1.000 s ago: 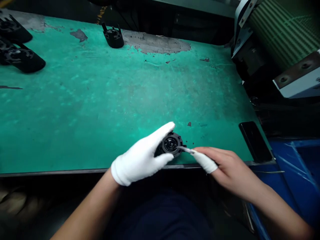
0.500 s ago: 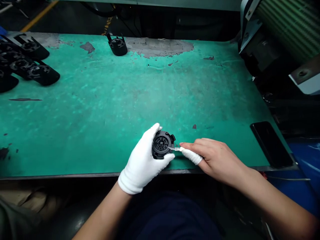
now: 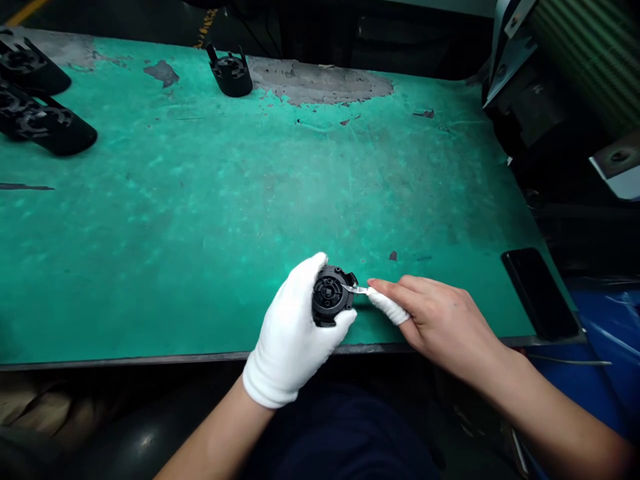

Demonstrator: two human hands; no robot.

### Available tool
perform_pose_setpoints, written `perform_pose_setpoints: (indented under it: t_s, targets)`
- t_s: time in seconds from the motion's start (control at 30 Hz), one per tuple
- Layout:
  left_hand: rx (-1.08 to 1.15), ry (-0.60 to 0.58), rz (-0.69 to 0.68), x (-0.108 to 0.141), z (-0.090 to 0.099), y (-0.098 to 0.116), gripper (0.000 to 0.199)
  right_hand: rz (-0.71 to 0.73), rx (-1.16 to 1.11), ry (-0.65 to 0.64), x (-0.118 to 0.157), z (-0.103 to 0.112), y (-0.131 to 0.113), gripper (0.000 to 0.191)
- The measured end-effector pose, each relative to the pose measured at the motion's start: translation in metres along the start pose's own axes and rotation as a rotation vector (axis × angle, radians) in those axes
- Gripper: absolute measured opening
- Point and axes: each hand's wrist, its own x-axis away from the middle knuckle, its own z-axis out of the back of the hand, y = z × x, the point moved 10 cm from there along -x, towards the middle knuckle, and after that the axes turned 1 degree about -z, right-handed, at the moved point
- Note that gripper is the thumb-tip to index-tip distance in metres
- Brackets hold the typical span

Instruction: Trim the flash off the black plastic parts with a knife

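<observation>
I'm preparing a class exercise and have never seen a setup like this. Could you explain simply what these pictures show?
There is no robot here: a person works with two hands, and every picture comes from one camera on their head, looking forward and down. The left hand, in a white glove, holds a round black part. The right hand, bare except for a white thumb cover, holds a small pointed blade, its tip at the part's face. The worn green bench carries a dark phone-like object at the right, one black pronged cup at the back and more black pieces at the left.
</observation>
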Motion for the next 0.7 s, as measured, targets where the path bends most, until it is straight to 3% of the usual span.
perform_pose_setpoints:
  t_s: [0.23,0.7]
  targets:
    - [-0.095,0.147,-0.008,0.006,-0.002,0.013,0.076,-0.087,-0.058,0.037,0.004,0.000,0.001,0.039]
    - [-0.105,0.187,-0.012,0.008,-0.002,0.015,0.074,-0.087,-0.136,0.040,0.000,-0.004,-0.001,0.035]
